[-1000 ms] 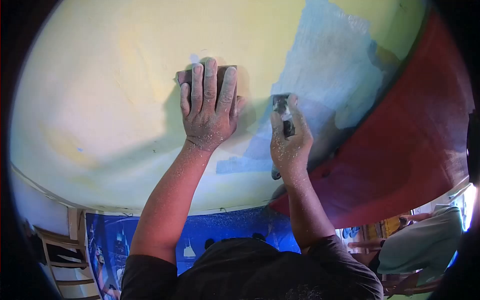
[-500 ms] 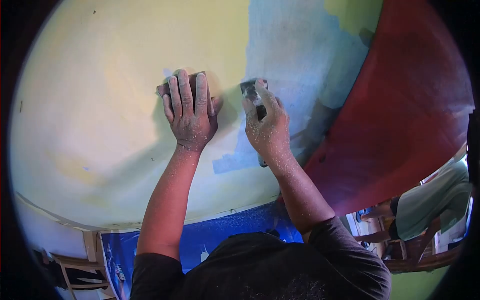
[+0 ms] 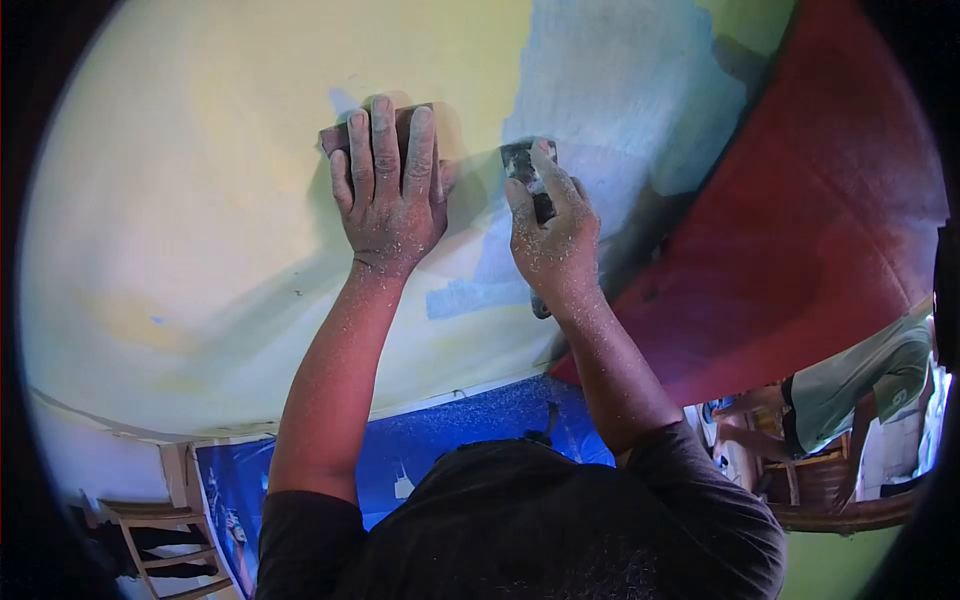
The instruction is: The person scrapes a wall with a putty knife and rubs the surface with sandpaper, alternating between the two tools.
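My left hand (image 3: 392, 205), dusted with pale powder, presses a dark reddish-brown piece of sandpaper (image 3: 337, 139) against the cream-yellow panel (image 3: 250, 200). Its fingers lie nearly straight over the piece, whose corners stick out on both sides. Closed around a putty knife (image 3: 517, 162), my right hand (image 3: 562, 235) is held close to the light-blue patch (image 3: 600, 90) of the panel. The knife's dark, paint-stained blade points up past the fingertips, and its handle end shows below the palm. Pale specks cover both forearms.
A large red surface (image 3: 790, 230) borders the panel on the right. Below the panel hangs a blue printed sheet (image 3: 410, 440). A wooden ladder-like frame (image 3: 170, 545) stands at lower left. Another person in a light-green shirt (image 3: 855, 375) is at lower right.
Both hands sit slightly higher and further right in view, the left with the sandpaper and the right with the putty knife. The panel's appearance has shifted too, and the other person has moved a little.
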A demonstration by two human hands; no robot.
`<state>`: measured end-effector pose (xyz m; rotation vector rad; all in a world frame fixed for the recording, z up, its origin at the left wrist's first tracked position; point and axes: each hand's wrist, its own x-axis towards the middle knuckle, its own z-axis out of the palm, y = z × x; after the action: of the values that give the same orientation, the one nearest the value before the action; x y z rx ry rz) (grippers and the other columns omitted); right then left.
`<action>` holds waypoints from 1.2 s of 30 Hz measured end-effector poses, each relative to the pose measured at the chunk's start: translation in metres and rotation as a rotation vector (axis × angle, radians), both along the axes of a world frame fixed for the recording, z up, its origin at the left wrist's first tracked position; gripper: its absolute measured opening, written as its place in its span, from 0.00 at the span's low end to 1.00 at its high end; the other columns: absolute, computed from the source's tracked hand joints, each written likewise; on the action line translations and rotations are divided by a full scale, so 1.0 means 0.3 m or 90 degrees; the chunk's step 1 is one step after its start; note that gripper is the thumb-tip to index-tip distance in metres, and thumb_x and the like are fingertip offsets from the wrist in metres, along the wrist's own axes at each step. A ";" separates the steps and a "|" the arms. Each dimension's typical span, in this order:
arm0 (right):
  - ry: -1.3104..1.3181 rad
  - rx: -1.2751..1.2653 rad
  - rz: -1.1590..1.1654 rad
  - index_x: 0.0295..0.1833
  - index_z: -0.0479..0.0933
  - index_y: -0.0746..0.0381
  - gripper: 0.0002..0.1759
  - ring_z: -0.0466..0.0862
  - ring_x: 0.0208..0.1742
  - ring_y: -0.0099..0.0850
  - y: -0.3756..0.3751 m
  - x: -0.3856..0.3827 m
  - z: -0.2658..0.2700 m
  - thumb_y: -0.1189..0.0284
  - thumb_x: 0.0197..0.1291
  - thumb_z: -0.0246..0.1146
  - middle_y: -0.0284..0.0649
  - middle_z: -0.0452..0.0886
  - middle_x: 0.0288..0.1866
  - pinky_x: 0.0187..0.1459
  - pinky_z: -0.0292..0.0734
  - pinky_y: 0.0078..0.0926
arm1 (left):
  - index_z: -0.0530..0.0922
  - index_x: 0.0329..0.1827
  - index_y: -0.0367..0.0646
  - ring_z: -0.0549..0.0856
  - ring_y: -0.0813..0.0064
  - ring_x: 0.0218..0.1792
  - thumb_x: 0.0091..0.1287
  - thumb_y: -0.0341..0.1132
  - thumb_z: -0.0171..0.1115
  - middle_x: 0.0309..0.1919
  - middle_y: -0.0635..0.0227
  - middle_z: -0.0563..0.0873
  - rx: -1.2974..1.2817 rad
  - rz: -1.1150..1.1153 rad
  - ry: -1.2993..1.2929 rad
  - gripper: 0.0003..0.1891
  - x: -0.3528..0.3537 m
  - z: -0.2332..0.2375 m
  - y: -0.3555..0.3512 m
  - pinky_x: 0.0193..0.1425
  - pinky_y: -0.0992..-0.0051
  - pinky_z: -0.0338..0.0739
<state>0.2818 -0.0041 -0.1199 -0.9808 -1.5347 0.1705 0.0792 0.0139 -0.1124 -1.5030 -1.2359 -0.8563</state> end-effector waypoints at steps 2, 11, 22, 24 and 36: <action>-0.004 0.074 -0.013 0.77 0.80 0.68 0.29 0.89 0.50 0.58 0.016 -0.005 0.014 0.73 0.73 0.72 0.61 0.89 0.47 0.54 0.85 0.51 | 0.78 0.85 0.51 0.65 0.46 0.90 0.81 0.53 0.66 0.89 0.48 0.70 -0.004 0.001 -0.005 0.32 0.006 -0.001 -0.008 0.92 0.45 0.47; -0.016 -0.005 -0.005 0.75 0.82 0.70 0.27 0.91 0.60 0.56 -0.011 -0.006 0.009 0.72 0.74 0.72 0.61 0.89 0.67 0.64 0.87 0.48 | 0.79 0.85 0.54 0.66 0.46 0.90 0.82 0.54 0.65 0.89 0.51 0.71 0.004 0.001 -0.007 0.32 -0.001 0.009 -0.009 0.92 0.45 0.46; 0.006 0.014 0.013 0.76 0.81 0.70 0.28 0.91 0.55 0.56 -0.008 -0.012 0.000 0.74 0.75 0.72 0.63 0.90 0.58 0.59 0.87 0.46 | 0.79 0.85 0.55 0.66 0.48 0.90 0.83 0.53 0.62 0.89 0.51 0.71 0.009 0.001 -0.003 0.31 0.001 0.007 -0.010 0.93 0.47 0.44; -0.013 0.014 0.001 0.77 0.80 0.70 0.28 0.91 0.56 0.56 -0.007 -0.015 0.038 0.74 0.75 0.72 0.64 0.90 0.58 0.60 0.87 0.46 | 0.78 0.85 0.55 0.67 0.48 0.89 0.84 0.53 0.62 0.88 0.50 0.72 0.001 -0.007 -0.012 0.30 0.003 0.003 -0.011 0.92 0.46 0.47; 0.024 -0.022 0.017 0.77 0.80 0.71 0.28 0.92 0.51 0.53 -0.019 -0.031 0.076 0.75 0.74 0.72 0.65 0.90 0.57 0.57 0.88 0.45 | 0.79 0.85 0.55 0.66 0.49 0.90 0.84 0.53 0.61 0.89 0.51 0.71 -0.009 -0.017 -0.022 0.29 0.009 0.001 -0.020 0.90 0.43 0.51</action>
<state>0.2724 -0.0098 -0.0971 -0.9800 -1.5160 0.2340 0.0818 0.0079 -0.1120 -1.5260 -1.2515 -0.8955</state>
